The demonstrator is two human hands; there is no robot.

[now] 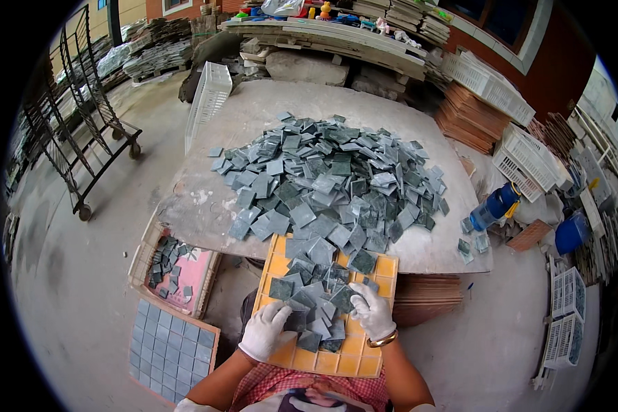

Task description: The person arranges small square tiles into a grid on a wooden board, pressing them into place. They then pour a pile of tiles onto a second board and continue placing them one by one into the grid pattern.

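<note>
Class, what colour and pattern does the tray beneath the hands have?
The tray is yellow-orange with paler grid lines, best seen in the head view.

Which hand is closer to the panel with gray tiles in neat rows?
Left. The left hand is right of the gray tile panel; the right hand is farther away, across the yellow grid tray.

Grey-green tiles [324,182], yellow-orange gridded tray [386,266], white gloves [262,335], pink-checked cloth [262,380]
</note>
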